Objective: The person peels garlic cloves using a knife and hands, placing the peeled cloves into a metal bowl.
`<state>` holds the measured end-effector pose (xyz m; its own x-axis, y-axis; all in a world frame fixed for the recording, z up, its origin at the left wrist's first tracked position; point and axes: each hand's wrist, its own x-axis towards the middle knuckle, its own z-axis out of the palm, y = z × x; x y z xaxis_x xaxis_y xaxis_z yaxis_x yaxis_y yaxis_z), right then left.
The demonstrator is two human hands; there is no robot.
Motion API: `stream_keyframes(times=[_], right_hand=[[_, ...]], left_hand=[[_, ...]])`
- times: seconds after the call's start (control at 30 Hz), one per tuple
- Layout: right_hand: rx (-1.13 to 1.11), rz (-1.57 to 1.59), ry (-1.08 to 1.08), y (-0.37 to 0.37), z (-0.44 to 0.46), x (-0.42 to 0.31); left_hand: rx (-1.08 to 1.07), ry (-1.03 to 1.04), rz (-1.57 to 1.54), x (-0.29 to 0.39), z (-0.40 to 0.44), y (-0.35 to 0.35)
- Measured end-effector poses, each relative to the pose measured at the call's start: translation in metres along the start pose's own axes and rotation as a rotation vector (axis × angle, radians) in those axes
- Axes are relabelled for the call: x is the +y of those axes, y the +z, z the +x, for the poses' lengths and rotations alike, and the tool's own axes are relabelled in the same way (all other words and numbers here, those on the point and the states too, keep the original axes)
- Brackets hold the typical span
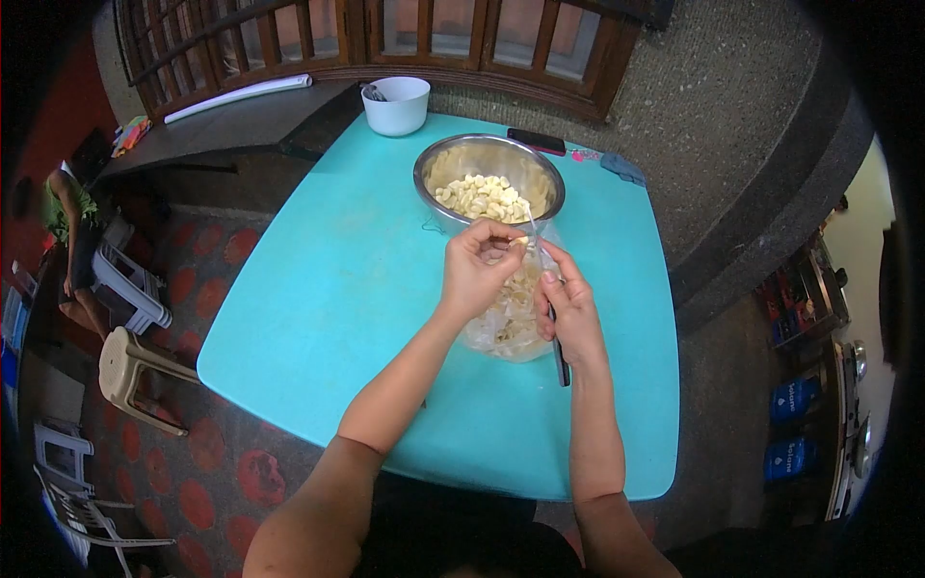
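While the left grip [479, 267] pinches a pale clove [521, 241] beside the knife [562, 366] held in the right grip [572, 308], above a crinkly, clear bag [532, 349] of papery peelings [511, 330] on the desk [308, 299], a slip on its smooth curve could cause a nick or drop it among the peelings, near the shiny, round bowl [511, 159] of plump cloves [482, 199].

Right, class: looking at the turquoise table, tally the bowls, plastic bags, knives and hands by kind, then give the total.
Bowls: 2 (white bowl, steel bowl)
Plastic bags: 1 (clear bag)
Knives: 1 (black-handled knife)
Hands: 2 (left hand, right hand)
Total: 6
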<state>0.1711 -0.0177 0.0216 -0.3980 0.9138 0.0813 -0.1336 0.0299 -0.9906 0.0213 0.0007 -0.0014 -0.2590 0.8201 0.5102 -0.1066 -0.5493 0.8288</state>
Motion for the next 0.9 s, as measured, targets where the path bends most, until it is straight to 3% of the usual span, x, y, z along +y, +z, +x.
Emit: stream_keyframes(times=[0.17, 0.47, 0.9], right_hand=[[-0.011, -0.025, 0.026, -0.008, 0.002, -0.001], [-0.152, 0.128, 0.063, -0.007, -0.007, -0.017], [-0.169, 0.103, 0.047, -0.008, -0.004, -0.011]], left_hand=[[-0.021, -0.23, -0.182, 0.009, 0.004, -0.008], [-0.193, -0.273, -0.196, 0.01, 0.004, -0.01], [-0.149, -0.295, -0.245, 0.012, 0.003, -0.009]])
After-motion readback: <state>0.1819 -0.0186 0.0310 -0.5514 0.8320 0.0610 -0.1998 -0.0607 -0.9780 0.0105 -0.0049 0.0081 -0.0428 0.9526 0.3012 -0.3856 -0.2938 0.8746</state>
